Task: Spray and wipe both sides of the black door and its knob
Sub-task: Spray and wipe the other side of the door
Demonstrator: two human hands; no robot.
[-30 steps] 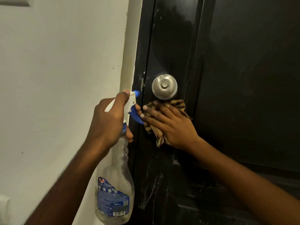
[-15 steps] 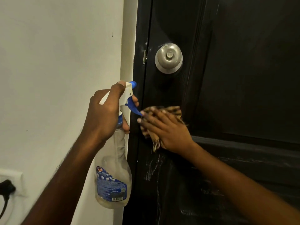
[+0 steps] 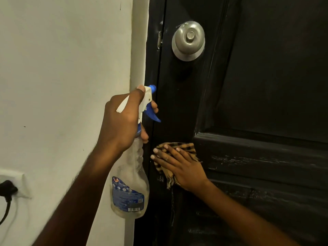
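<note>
The black panelled door (image 3: pixel 266 86) fills the right side, with a round silver knob (image 3: pixel 188 40) near its left edge. My left hand (image 3: pixel 122 121) grips the neck of a clear spray bottle (image 3: pixel 129 183) with a white and blue trigger head, its nozzle close to the door's edge. My right hand (image 3: pixel 179 166) lies flat on a tan and black checked cloth (image 3: pixel 177 148), pressing it against the door's left stile well below the knob. Pale wet streaks show on the lower rail.
A white wall (image 3: pixel 62 68) and pale door frame (image 3: pixel 138 41) stand to the left. A wall socket (image 3: pixel 12 185) with a black plug and cable sits at the lower left edge.
My right hand has slid the cloth down the door, from just under the knob to well below it. The left hand with the bottle has stayed beside it.
</note>
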